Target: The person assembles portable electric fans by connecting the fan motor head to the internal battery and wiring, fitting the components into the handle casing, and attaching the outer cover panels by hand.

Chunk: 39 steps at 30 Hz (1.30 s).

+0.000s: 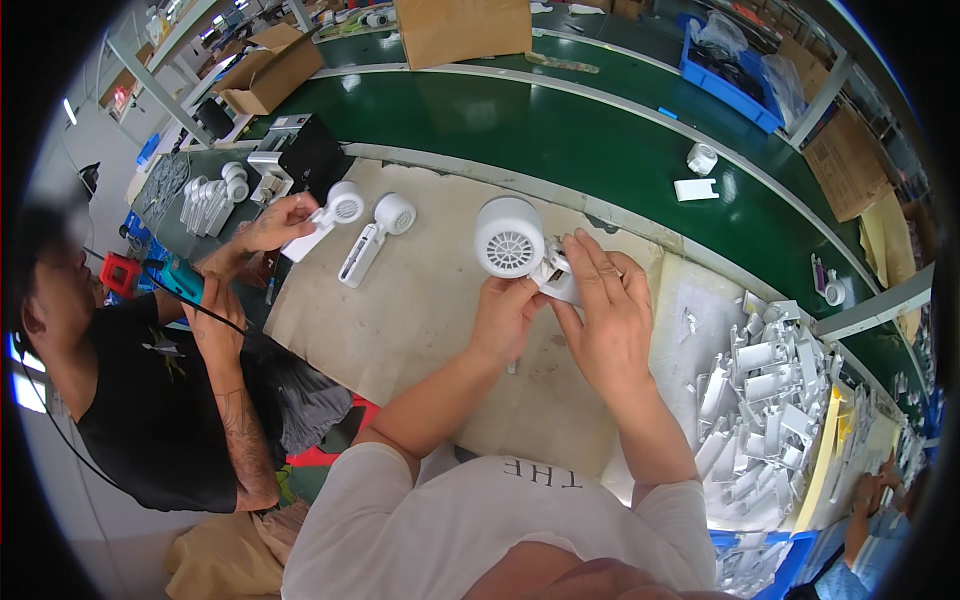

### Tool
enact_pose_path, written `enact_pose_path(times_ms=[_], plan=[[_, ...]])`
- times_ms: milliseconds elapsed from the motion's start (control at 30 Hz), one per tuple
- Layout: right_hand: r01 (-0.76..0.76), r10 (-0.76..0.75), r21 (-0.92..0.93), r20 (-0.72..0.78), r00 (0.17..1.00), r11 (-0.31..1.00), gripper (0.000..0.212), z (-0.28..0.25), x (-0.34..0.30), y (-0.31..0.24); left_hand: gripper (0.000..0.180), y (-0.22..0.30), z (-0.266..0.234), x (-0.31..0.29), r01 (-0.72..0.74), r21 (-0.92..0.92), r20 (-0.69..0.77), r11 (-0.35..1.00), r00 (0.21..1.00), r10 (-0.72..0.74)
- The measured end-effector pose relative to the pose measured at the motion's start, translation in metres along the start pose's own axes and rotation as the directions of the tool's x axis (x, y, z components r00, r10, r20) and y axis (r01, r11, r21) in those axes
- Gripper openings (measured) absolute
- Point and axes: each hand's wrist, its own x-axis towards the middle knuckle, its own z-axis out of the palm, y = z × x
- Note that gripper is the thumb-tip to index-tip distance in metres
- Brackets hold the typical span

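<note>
A white handheld fan [508, 240], or a similar device with a round grilled head, is between my two hands over the middle of the table. My left hand [507, 318] pinches it just below the head, thumb and fingers closed. On the other side my right hand [612, 312] wraps its fingers over the handle part, where a small opening with dark inner parts shows by the fingertips. My palms and fingers hide most of the handle. Farther left, a second white fan [372, 240] lies on the table with a long slot along its handle.
A co-worker at left holds a teal electric screwdriver [178, 278] and another white fan [320, 222]. Loose white handle covers [765, 400] are heaped at right. Beyond the papered worktop [420, 330] runs a green conveyor [590, 120] bearing a cardboard box [465, 32] and a blue crate [735, 85].
</note>
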Motion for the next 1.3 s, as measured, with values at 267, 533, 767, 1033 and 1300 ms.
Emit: enact_pose_path(times_ms=[267, 533, 767, 1033, 1300], plan=[[-0.179, 0.184, 0.309, 0.011, 0.983, 0.934, 0.058, -0.017, -0.009, 0.023, 0.041, 0.014, 0.004, 0.000, 0.131, 0.015, 0.139, 0.991, 0.982, -0.131], [-0.068, 0.084, 0.268, -0.051, 0.995, 0.961, 0.058, -0.014, -0.014, 0.019, 0.041, 0.012, 0.003, 0.002, 0.109, 0.002, 0.192, 0.994, 0.976, -0.108], [0.005, 0.008, 0.284, -0.043, 0.999, 0.959, 0.058, -0.018, -0.015, 0.018, 0.035, 0.015, 0.003, -0.002, 0.078, -0.126, 0.220, 0.989, 0.974, -0.049], [-0.413, 0.311, 0.702, 0.278, 0.909, 0.581, 0.081, -0.037, -0.006, 0.038, 0.028, 0.030, 0.004, -0.004, 0.090, 0.535, 0.230, 0.840, 0.941, -0.248], [-0.353, 0.124, 0.247, 0.635, 0.762, 0.902, 0.070, -0.050, -0.003, 0.052, 0.026, 0.046, 0.012, -0.005, -0.395, 0.918, 0.358, 0.020, 0.807, -0.469]])
